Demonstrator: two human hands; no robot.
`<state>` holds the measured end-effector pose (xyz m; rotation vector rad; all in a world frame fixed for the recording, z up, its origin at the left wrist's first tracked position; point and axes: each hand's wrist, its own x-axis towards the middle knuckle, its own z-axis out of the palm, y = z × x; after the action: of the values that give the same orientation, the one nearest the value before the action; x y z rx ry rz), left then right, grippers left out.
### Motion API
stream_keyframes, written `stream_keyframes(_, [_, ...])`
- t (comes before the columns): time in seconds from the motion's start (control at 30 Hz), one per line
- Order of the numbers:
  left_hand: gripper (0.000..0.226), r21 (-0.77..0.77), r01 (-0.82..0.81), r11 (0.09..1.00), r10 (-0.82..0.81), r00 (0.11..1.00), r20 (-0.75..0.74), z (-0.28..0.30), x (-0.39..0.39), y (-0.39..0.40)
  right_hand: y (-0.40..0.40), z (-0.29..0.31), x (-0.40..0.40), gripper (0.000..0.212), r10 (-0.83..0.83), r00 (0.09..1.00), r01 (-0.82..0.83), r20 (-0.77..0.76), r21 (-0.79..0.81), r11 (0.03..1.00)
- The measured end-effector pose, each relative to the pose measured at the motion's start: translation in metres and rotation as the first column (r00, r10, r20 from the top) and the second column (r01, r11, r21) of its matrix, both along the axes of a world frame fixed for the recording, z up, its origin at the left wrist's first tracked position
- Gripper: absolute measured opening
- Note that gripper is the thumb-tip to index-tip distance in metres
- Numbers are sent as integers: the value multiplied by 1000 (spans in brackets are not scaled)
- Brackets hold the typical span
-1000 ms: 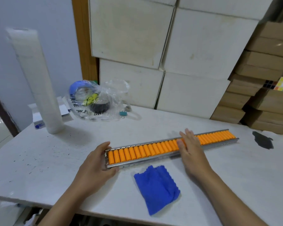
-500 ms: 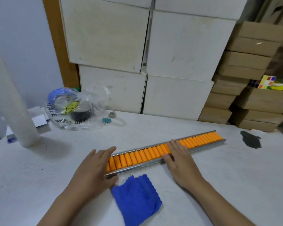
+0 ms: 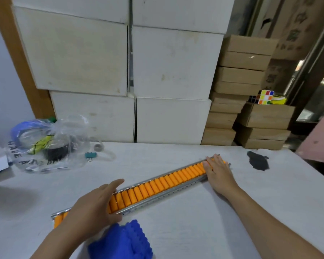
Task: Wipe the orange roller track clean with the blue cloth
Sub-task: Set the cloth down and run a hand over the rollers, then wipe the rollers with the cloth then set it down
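The orange roller track (image 3: 157, 186) lay diagonally on the white counter (image 3: 195, 230), its near end toward your left and its far end up toward the right. The orange rollers sat in a perforated metal channel.

Your left hand (image 3: 94, 208) lay flat over the near portion of the track, fingers (image 3: 114, 184) extended and spread across the rollers, thumb at the front rail; it pressed down and gripped nothing. Your right hand (image 3: 218, 172) covered the far end of the track, fingers straight and together, palm down, likewise holding nothing.

The blue cloth (image 3: 122, 242) lay bunched on the counter just in front of the track, close beside your left wrist. Neither hand held it; whether the wrist touched it could not be determined.

Further out, a clear plastic bag (image 3: 45, 146) holding rolls of tape sat at the left rear of the counter, with a teal binder clip (image 3: 90, 155) just beside it. A dark stain (image 3: 257, 161) marked the counter to the right of the track's far end. White boxes (image 3: 120, 71) were stacked behind the counter, brown cartons (image 3: 241, 90) to their right, and a puzzle cube (image 3: 265, 97) rested on one carton.
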<state>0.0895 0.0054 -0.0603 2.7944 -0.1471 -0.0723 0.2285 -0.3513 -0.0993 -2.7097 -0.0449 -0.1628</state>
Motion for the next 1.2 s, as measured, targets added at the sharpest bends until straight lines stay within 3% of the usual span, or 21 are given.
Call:
stream_keyframes(0.3, [88, -89, -69, 994, 68, 998, -12, -5, -2, 1, 39, -8, -44, 77, 265, 962, -256, 60, -126, 958])
stream_keyframes(0.37, [86, -94, -83, 992, 83, 997, -5, -6, -4, 0, 35, -4, -40, 73, 233, 970, -228, 68, -75, 971])
stream_keyframes(0.47, [84, -117, -107, 987, 109, 994, 18, -5, -6, -1, 10, 2, -15, 71, 44, 996, -43, 83, -13, 999])
stream_keyframes(0.6, [85, -133, -132, 982, 134, 991, 9, -3, -7, -2, -19, -1, 8, 72, -112, 994, 110, -13, -101, 989])
stream_keyframes(0.73, [86, -157, -133, 979, 137, 990, 17, -2, -9, -2, -7, -7, -7, 80, 6, 996, 8, 88, -156, 988])
stream_keyframes(0.83, [86, -152, -142, 978, 146, 989, 19, -6, -6, 0, 6, -7, -18, 79, 67, 994, -51, 82, -187, 981])
stream_keyframes(0.9, [88, -157, -123, 980, 130, 991, 34, -9, -4, 1, 11, -2, -23, 85, 41, 996, -34, 74, -97, 995])
stream_keyframes(0.97, [92, -154, -115, 981, 123, 992, 43, -11, -5, 3, 29, 9, -43, 75, 35, 993, -35, 109, -2, 999])
stream_keyframes(1.03, [95, -90, -104, 990, 108, 993, 41, -12, -10, 10, 58, 20, -81, 57, 159, 980, -168, 119, 70, 983])
stream_keyframes(1.1, [102, -42, -115, 993, 117, 991, 70, -16, -21, 24, 92, 33, -130, 50, 429, 903, -428, 2, 72, 901])
stream_keyframes(1.2, [96, -206, -247, 947, 280, 948, 149, -23, -51, 45, 133, 37, -182, 73, 701, 695, -705, -160, 43, 708])
